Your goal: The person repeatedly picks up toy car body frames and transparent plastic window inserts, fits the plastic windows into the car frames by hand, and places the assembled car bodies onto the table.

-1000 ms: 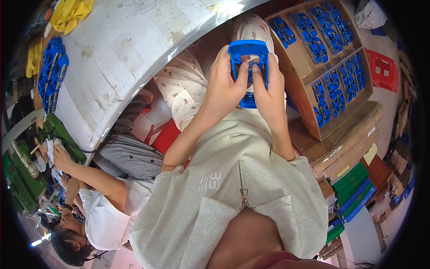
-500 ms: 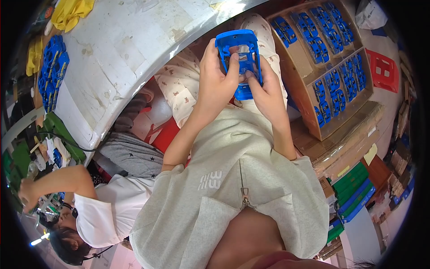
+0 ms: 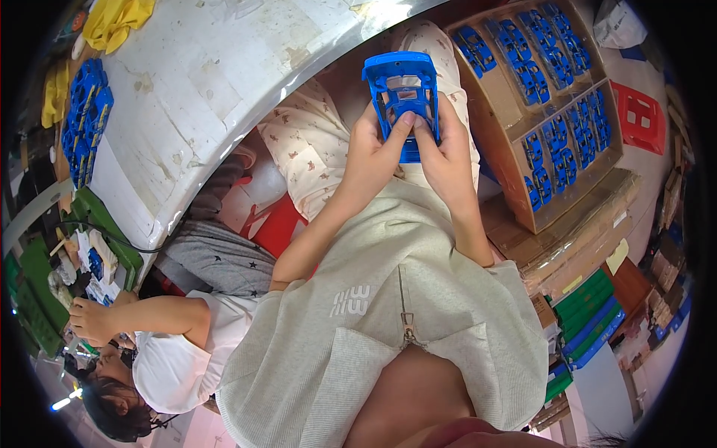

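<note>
In front of my lap I hold a blue plastic toy car shell (image 3: 403, 66), its hollow inside turned toward me. A clear plastic window piece (image 3: 408, 95) sits within it. My left hand (image 3: 376, 151) is closed round the shell's lower left side. My right hand (image 3: 445, 149) grips the right side. Both thumbs lie side by side, pressed on the lower middle of the inside. The other fingers are mostly hidden behind the shell.
Right of my legs stands a cardboard box (image 3: 515, 123) with rows of blue car parts. A white-topped table (image 3: 216, 82) curves along the left, with a stack of blue shells (image 3: 88, 123) at its edge. A co-worker (image 3: 172, 366) sits at lower left. A red stool (image 3: 640, 116) stands at far right.
My left hand has slid down the shell's side, and its thumb has come next to the right thumb. The shell has shifted slightly right. The co-worker's arm has moved.
</note>
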Demonstrator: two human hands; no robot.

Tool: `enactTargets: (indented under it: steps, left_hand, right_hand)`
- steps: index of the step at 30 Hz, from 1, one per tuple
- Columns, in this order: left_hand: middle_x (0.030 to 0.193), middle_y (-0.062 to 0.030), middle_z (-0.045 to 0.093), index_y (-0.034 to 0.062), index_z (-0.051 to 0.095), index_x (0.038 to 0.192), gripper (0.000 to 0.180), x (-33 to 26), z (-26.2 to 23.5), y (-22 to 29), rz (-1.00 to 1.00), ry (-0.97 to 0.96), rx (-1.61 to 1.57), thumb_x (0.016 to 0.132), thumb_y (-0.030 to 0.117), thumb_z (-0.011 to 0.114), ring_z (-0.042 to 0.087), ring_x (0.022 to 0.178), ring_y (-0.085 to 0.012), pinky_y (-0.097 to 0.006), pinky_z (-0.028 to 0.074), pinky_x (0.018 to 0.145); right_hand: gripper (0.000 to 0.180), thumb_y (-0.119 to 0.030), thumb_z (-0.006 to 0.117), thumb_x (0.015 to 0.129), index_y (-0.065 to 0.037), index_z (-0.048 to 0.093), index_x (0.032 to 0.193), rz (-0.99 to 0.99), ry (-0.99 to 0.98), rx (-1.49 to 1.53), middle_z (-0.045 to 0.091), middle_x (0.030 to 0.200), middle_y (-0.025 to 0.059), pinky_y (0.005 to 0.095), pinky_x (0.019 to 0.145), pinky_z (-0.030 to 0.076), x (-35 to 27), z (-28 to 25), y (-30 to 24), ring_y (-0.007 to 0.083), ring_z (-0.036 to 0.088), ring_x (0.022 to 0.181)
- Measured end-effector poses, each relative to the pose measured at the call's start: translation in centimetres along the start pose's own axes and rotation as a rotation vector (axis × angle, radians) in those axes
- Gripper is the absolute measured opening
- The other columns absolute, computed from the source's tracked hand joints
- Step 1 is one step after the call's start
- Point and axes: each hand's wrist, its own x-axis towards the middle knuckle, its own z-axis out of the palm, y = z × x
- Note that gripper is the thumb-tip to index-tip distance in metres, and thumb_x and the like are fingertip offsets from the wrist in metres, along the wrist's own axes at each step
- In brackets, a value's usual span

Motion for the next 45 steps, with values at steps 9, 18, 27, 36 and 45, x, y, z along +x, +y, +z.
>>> enactTargets:
  steps: [9, 18, 27, 36, 45]
  left_hand:
    - [0.095, -0.0059, 0.059, -0.0016, 0.052, 0.105, 0.023, 0.6, 0.0, -0.8, 0.047, 0.013, -0.023, 0.085, 0.009, 0.054, 0.054, 0.084, -0.0084, -0.024, 0.044, 0.076]
    - [0.095, -0.0061, 0.057, -0.0018, 0.048, 0.110, 0.025, 0.9, 0.4, -0.6, 0.034, -0.038, -0.017, 0.086, 0.005, 0.050, 0.053, 0.087, -0.0089, -0.024, 0.044, 0.078]
    - [0.098, -0.0059, 0.056, -0.0018, 0.046, 0.112, 0.029, 0.6, 0.1, -1.2, 0.050, -0.051, -0.030, 0.083, -0.002, 0.047, 0.052, 0.089, -0.0090, -0.024, 0.043, 0.080]
    - [0.093, -0.0051, 0.059, -0.0014, 0.052, 0.106, 0.022, 0.8, 0.5, -1.4, 0.003, 0.008, -0.064, 0.086, 0.008, 0.052, 0.054, 0.083, -0.0078, -0.023, 0.044, 0.075]
    - [0.091, -0.0079, 0.059, -0.0036, 0.050, 0.106, 0.025, 0.9, 0.4, -1.3, -0.017, 0.024, 0.181, 0.084, 0.008, 0.054, 0.055, 0.080, -0.0114, -0.026, 0.046, 0.071]
  right_hand:
    - [0.021, 0.003, 0.044, 0.083, 0.001, 0.051, 0.103, 0.078, -0.011, -0.024, 0.058, 0.089, 0.0077, 0.0225, 0.075, 0.042, 0.0, -0.3, 0.4, 0.0101, 0.053, 0.083]
    - [0.017, 0.002, 0.046, 0.082, 0.002, 0.049, 0.099, 0.104, 0.083, 0.140, 0.057, 0.081, 0.0084, 0.0236, 0.068, 0.042, 0.1, -0.1, 0.8, 0.0103, 0.051, 0.074]
    - [0.015, 0.001, 0.047, 0.083, 0.003, 0.049, 0.098, 0.098, 0.074, 0.166, 0.056, 0.084, 0.0067, 0.0225, 0.070, 0.041, 0.1, -0.1, 1.5, 0.0091, 0.050, 0.076]
    - [0.013, 0.000, 0.048, 0.082, 0.002, 0.050, 0.095, 0.091, 0.092, 0.097, 0.055, 0.075, 0.0088, 0.0237, 0.062, 0.041, 0.0, 0.0, 1.8, 0.0096, 0.048, 0.068]
    - [0.015, 0.003, 0.046, 0.079, 0.001, 0.050, 0.094, 0.037, 0.149, 0.007, 0.055, 0.069, 0.0120, 0.0253, 0.057, 0.041, -0.1, 0.2, 2.4, 0.0124, 0.050, 0.061]
